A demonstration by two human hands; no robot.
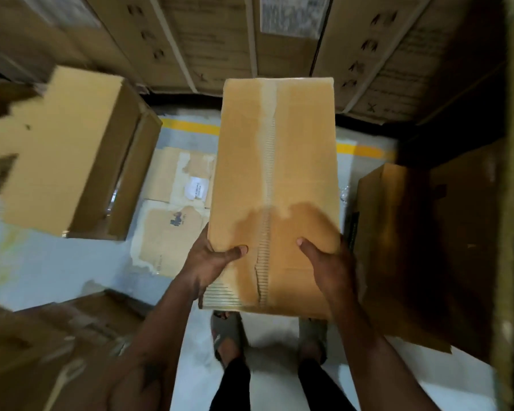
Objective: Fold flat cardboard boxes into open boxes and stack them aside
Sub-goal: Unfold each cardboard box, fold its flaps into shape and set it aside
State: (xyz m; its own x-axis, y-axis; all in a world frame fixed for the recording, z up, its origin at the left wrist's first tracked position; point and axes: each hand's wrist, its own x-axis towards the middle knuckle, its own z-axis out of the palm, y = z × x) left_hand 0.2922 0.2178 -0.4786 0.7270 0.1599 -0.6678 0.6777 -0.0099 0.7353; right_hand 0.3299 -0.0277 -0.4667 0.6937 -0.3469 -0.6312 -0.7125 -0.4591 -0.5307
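A folded cardboard box (275, 185) is being held at the centre of the view, its taped face turned up toward the camera and its long axis running from 6 to 12 o'clock. The near end is being gripped from both sides. The left hand (211, 262) is being wrapped round the 7 o'clock corner, thumb laid flat on top and fingers hidden beneath. The right hand (327, 262) is being pressed to the 5 o'clock corner in the same way, thumb on top, the other fingers out of sight behind the edge.

A strip of tape (269, 161) is being shown along the middle seam, torn and ridged toward the near end.

At 9 o'clock an open box (72, 149) is being seen, blurred. Flattened cardboard (172, 215) is lying on the pale floor (42, 262) under the held box, at 8 o'clock. Stacked cartons (220, 37) are filling the 12 o'clock band. A yellow floor line (190, 126) is running behind the box.
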